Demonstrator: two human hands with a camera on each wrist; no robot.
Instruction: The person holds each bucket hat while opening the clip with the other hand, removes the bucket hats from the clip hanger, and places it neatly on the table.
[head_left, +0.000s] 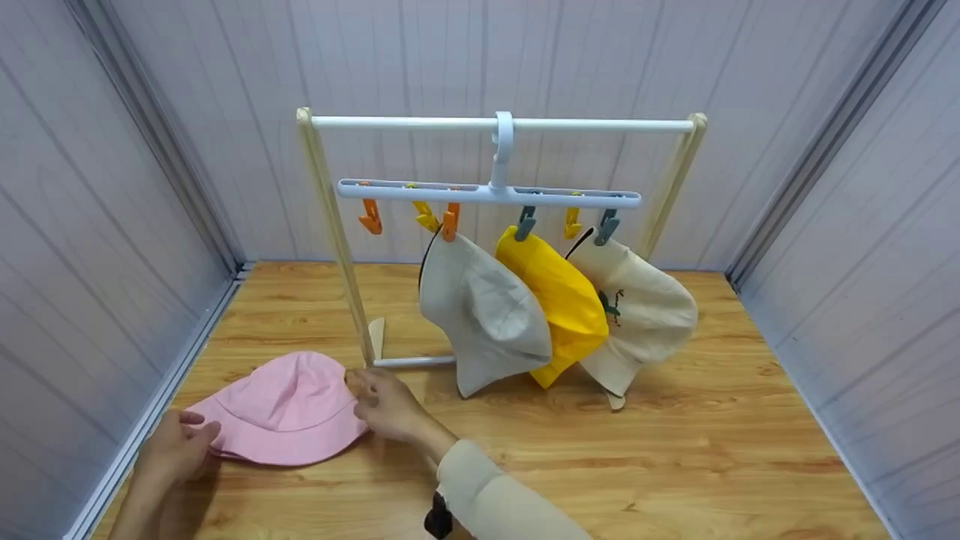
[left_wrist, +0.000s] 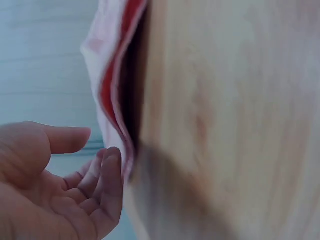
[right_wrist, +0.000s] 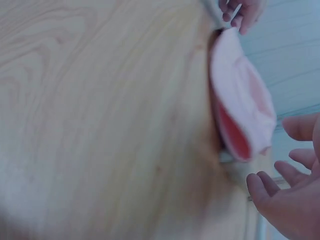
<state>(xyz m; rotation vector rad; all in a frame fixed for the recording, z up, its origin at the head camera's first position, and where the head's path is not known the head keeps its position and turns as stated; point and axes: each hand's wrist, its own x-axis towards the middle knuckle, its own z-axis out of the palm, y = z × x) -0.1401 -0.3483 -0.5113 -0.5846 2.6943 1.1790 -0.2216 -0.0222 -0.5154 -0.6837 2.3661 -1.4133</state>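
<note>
A pink bucket hat [head_left: 289,405] lies on the wooden tabletop at the left in the head view, its brim toward the person. My left hand [head_left: 171,448] is at the brim's left end. In the left wrist view, that hand's fingertips [left_wrist: 112,155] reach the brim edge, while the thumb stands apart from them. At the hat's right side is my right hand [head_left: 391,405]. The right wrist view shows its thumb and fingers [right_wrist: 257,187] spread, with a gap between them and the hat. Red lining shows inside the brim.
Behind stands a rack with a white top bar [head_left: 405,122] and wooden posts. From it hangs a clip hanger [head_left: 420,191] with orange, yellow and grey clips. Clipped there are a grey hat [head_left: 487,315], a yellow hat [head_left: 559,292] and a cream hat [head_left: 649,307]. Panel walls enclose the table.
</note>
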